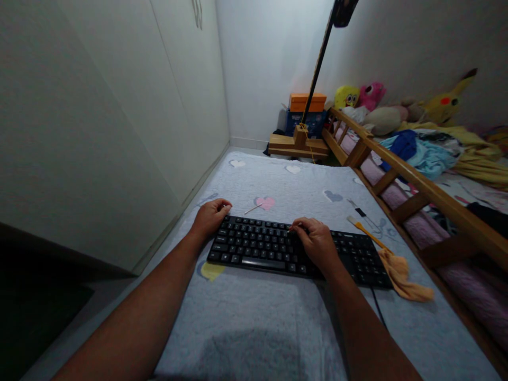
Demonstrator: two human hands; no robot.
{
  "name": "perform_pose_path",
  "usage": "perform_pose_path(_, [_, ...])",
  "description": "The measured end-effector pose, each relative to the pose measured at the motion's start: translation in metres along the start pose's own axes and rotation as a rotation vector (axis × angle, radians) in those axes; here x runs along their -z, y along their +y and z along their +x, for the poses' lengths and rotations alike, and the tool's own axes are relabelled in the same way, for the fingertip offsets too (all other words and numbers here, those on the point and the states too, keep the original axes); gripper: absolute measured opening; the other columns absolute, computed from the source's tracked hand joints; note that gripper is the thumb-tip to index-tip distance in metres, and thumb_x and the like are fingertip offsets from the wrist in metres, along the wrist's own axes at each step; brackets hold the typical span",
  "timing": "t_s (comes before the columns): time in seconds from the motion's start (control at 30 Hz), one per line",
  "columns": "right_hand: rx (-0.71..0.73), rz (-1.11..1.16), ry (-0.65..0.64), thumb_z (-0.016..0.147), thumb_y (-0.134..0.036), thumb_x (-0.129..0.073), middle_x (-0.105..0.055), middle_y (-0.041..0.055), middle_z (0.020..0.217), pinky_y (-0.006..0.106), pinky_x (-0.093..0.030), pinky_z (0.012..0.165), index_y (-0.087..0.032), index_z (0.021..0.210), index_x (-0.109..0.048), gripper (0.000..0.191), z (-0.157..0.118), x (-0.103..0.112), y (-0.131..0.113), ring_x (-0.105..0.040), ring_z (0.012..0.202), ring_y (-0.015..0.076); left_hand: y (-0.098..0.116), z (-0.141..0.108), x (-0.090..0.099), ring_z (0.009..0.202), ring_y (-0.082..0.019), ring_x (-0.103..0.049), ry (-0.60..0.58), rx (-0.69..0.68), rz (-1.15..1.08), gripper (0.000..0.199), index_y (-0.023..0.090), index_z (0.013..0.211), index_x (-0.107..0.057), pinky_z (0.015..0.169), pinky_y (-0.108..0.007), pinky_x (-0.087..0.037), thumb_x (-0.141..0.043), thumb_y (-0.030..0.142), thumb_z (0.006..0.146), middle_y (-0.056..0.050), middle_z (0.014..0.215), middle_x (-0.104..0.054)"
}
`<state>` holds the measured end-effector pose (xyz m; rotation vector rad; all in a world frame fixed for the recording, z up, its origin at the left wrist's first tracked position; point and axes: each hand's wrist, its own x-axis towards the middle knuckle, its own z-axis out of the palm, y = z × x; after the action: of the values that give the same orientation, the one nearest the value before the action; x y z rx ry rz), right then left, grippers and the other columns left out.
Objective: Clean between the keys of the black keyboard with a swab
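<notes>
over the keyboard (254, 243), the right hand (316, 241) pinches something small (290, 229), indistinct, while the left hand (210, 216) curls at one end, hold unclear.

Open sheet (254, 312) on keyboard's (257, 241) near side, cloth (400, 272) and brush (371, 235) crowding its right end, wooden rail (436, 190) beyond

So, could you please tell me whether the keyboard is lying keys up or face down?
Keys up: the keyboard lies with its key rows and long space bar showing, the right hand over some keys.
</notes>
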<state>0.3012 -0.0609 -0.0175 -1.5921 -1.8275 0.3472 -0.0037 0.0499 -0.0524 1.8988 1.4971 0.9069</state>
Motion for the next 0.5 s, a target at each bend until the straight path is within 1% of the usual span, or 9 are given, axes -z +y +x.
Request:
perform_pose_path(0.13, [-0.003,-0.003,-0.024,0.089,-0.023,-0.054,-0.074,0.0034,0.084,0.036,-0.043,0.084,-0.024,0.081,-0.069,0.017,-0.0013,0.0018,-0.0029,-0.065,0.085,0.0219,0.0014,-0.0004,0.0003,0.069,-0.019,-0.06,-0.001,-0.006,-0.006,0.031,0.017,0.088,-0.07,0.068,-0.031,-0.043,-0.053,0.042,0.083,-0.002,0.074,-0.067])
perform_pose_path(0.3, [0.007,0.017,-0.065,0.089,-0.021,-0.052,-0.074,0.0031,0.083,0.036,-0.043,0.084,-0.023,0.08,-0.067,0.018,-0.0033,0.0051,-0.0066,-0.066,0.084,0.0215,0.001,-0.0001,0.0006,0.068,-0.02,-0.059,-0.002,0.005,0.009,0.03,0.018,0.087,-0.07,0.065,-0.031,-0.042,-0.053,0.043,0.083,-0.001,0.07,-0.065])
perform_pose_path(0.5, [0.021,0.028,-0.095,0.089,-0.02,-0.052,-0.073,0.0024,0.083,0.035,-0.043,0.085,-0.024,0.079,-0.066,0.018,-0.0046,0.0067,-0.009,-0.065,0.085,0.0208,0.0047,-0.0016,0.001,0.068,-0.02,-0.059,0.001,0.012,-0.002,0.03,0.018,0.086,-0.069,0.065,-0.031,-0.042,-0.053,0.043,0.083,-0.002,0.071,-0.066])
